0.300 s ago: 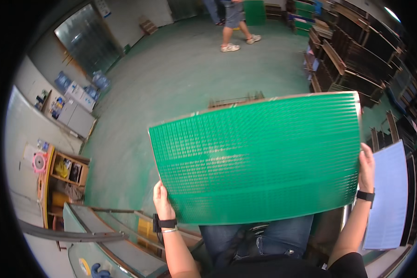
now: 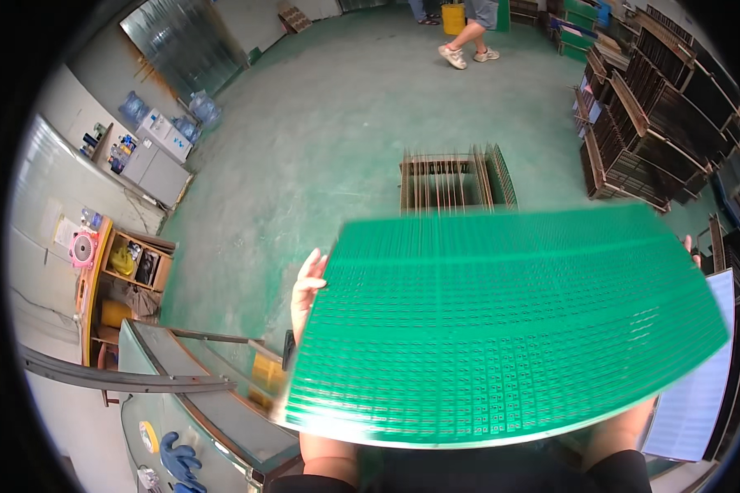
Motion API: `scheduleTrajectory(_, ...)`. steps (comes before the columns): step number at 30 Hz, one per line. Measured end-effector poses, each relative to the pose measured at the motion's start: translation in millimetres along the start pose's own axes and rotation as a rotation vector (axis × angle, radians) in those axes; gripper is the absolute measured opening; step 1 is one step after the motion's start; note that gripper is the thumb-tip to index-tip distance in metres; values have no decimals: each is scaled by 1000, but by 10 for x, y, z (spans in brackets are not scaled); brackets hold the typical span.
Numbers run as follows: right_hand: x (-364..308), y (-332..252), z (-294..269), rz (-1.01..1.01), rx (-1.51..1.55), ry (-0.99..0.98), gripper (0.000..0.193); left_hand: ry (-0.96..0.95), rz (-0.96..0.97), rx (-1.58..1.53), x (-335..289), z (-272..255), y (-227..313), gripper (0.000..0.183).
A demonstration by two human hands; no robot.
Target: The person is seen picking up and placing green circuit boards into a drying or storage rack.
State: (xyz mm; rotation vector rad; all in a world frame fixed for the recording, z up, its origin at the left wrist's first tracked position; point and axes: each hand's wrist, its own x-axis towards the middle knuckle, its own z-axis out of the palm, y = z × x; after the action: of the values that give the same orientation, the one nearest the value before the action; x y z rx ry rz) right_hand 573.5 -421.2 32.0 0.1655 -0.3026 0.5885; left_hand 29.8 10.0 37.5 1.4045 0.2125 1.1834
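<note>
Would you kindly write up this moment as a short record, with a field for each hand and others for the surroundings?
Left hand: holds the green panel at its left edge
Right hand: holds its right edge, mostly hidden behind it
Beyond the panel: a slatted rack on the floor
Lower left: a blue glove beside a yellow roll
Right: a light-blue panel, partly covered from view
Upper right: stacked dark racks
Background: another person's legs, upper body out of frame
</note>
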Motion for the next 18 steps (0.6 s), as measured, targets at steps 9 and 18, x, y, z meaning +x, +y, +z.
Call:
scheduleTrajectory(9, -357, 628, -30, -112, -844, 232, 46, 228, -420, -424, -118, 273, 102, 33)
scheduleTrajectory(18, -568, 372, -202, -80, -1105, 352, 49, 210, -696, -430, -121, 575, 84, 42)
